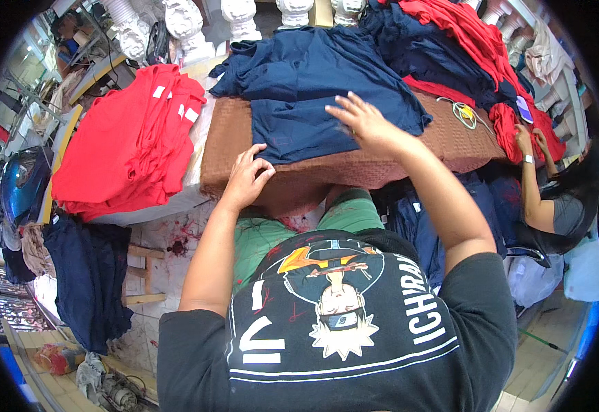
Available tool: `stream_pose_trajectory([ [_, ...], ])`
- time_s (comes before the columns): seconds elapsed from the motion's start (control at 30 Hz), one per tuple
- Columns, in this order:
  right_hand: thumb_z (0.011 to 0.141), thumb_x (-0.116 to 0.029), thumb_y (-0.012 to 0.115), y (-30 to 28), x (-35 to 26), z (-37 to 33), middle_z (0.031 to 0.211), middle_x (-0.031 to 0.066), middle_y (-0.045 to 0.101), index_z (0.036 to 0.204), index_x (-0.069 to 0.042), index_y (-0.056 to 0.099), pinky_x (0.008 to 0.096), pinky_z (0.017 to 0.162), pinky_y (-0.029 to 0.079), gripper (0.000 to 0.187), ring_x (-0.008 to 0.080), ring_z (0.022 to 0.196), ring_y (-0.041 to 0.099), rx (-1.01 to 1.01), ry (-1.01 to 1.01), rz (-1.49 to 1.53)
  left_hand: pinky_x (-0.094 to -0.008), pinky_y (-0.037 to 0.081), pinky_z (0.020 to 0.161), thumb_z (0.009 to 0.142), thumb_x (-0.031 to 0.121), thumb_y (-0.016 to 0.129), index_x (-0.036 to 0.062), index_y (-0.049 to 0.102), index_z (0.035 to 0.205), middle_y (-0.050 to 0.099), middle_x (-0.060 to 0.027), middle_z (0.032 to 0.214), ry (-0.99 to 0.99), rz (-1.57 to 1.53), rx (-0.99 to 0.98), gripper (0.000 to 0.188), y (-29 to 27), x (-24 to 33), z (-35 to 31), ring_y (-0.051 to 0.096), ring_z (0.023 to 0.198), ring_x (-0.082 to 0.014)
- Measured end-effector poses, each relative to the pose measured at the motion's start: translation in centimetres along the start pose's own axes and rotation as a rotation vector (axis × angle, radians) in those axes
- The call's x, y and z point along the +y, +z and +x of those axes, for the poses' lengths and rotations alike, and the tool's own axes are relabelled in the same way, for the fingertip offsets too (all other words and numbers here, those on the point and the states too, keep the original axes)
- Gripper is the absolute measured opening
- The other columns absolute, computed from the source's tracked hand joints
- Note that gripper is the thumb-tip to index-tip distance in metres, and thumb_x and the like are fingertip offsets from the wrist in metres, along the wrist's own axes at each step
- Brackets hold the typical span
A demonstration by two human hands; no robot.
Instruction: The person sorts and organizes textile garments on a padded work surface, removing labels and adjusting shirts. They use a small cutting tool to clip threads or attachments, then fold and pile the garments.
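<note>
Cloth (299, 75), dark blue and loosely spread, lies at the upper centre of the frame on a brown-covered desk (227, 141), its longer spread running across from left to right, with creases through the middle. It reaches up and away from the left hand (248, 180), whose fingertips meet its lower left corner; the fingers are bent with the thumb low beside them, and I cannot tell whether a fold is pinched between. The right hand (364, 123), a little blurred, is over the lower middle of the blue spread with fingers fanned apart and nothing gripped; whether its underside touches cannot be made out. So the left is the nearer to that corner, the right to the body of the cloth. The lower edge slants up toward the right, close to the desk's front edge on the left. Brown cover shows along the left side, before a stack of red garments (131, 137) at the left of the frame, and also past the lower right corner, where a pale cord (465, 115) lies. Red and blue piled clothes (443, 51) crowd the upper right, and white ornate posts (239, 19) stand behind the upper edge.
</note>
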State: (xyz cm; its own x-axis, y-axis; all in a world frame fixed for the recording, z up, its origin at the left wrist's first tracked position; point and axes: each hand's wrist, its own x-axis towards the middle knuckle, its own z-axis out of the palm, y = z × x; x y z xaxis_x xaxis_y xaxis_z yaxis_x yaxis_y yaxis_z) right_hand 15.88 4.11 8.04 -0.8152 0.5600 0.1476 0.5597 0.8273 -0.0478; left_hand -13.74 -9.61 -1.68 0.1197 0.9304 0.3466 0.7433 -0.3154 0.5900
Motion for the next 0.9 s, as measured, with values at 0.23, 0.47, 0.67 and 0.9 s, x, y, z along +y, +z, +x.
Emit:
stream_pose_trajectory([
  [0.23, 0.094, -0.022, 0.05, -14.2, 5.1, 7.5, 0.154, 0.0142, 0.017, 0.147, -0.027, 0.027, 0.0621, 0.108, 0.022, 0.058, 0.0415, 0.142, 0.01, -0.033, 0.137, -0.553, -0.0439, 0.029, 0.106, 0.086, 0.026, 0.063, 0.0073, 0.065, 0.091, 0.045, -0.0149, 0.138, -0.045, -0.09, -0.002, 0.019, -0.6, -1.1, -0.2, 0.039, 0.126, -0.0349],
  [0.47, 0.08, -0.023, 0.06, -27.5, 6.4, 8.0, 0.153, 0.0178, 0.017, 0.144, -0.022, 0.035, 0.0756, 0.101, 0.011, 0.068, 0.0499, 0.138, 0.012, 0.018, 0.209, -0.731, -0.0427, 0.029, 0.107, 0.081, 0.023, 0.066, 0.0084, 0.066, 0.085, 0.044, -0.0123, 0.139, -0.105, -0.099, -0.023, 0.015, -1.1, -0.4, -0.1, 0.038, 0.128, -0.0322],
  [0.67, 0.085, -0.023, 0.056, -28.0, 11.3, 7.1, 0.151, 0.0142, 0.024, 0.143, -0.022, 0.037, 0.062, 0.105, 0.017, 0.061, 0.0403, 0.138, 0.017, 0.182, 0.192, -0.63, -0.0414, 0.028, 0.107, 0.085, 0.026, 0.061, 0.0103, 0.068, 0.081, 0.054, -0.0113, 0.129, -0.068, -0.171, -0.055, 0.018, -1.5, -0.5, 0.3, 0.038, 0.127, -0.029],
  [0.9, 0.093, -0.023, 0.051, -27.3, 17.7, 0.6, 0.149, 0.0084, 0.033, 0.143, -0.022, 0.037, 0.0462, 0.108, 0.027, 0.052, 0.0277, 0.137, 0.029, 0.386, 0.309, 0.239, -0.0284, 0.047, 0.08, 0.1, 0.043, 0.038, -0.001, 0.062, 0.082, 0.067, -0.0084, 0.091, -0.361, -0.659, 0.384, 0.053, -2.0, -0.9, 1.2, 0.06, 0.081, -0.0132],
])
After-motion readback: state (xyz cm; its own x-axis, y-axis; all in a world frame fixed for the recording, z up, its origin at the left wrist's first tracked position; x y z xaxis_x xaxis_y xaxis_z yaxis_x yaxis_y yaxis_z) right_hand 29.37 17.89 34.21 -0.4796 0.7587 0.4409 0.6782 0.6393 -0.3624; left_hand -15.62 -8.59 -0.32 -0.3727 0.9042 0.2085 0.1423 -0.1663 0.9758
